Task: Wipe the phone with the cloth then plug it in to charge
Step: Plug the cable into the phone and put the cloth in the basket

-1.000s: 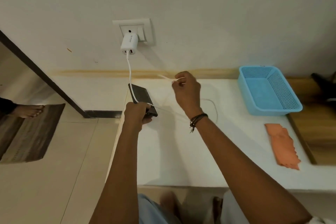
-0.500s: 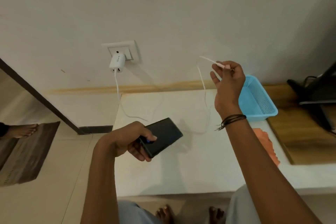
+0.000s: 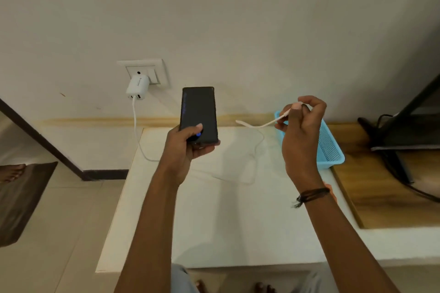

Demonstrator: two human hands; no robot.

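Note:
My left hand (image 3: 188,144) grips the lower end of a black phone (image 3: 198,109) and holds it upright above the white counter (image 3: 214,221), thumb on a small blue glow on the screen. To its right, my right hand (image 3: 301,131) pinches the free end of the white charging cable (image 3: 259,125), whose tip points left toward the phone without touching it. The cable loops over the counter and runs up to a white charger (image 3: 137,87) plugged into the wall socket (image 3: 142,70). Only a sliver of the orange cloth (image 3: 332,191) shows behind my right wrist.
A blue plastic basket (image 3: 331,150) stands on the counter behind my right hand. A dark stand with black cables (image 3: 404,131) sits on a wooden surface at the right. At the left are tiled floor, a dark mat (image 3: 21,200) and another person's bare foot (image 3: 12,171).
My left hand has lifted the phone from a flat tilt to upright, farther from me. My right hand has lowered with the cable end, now pointing it left toward the phone.

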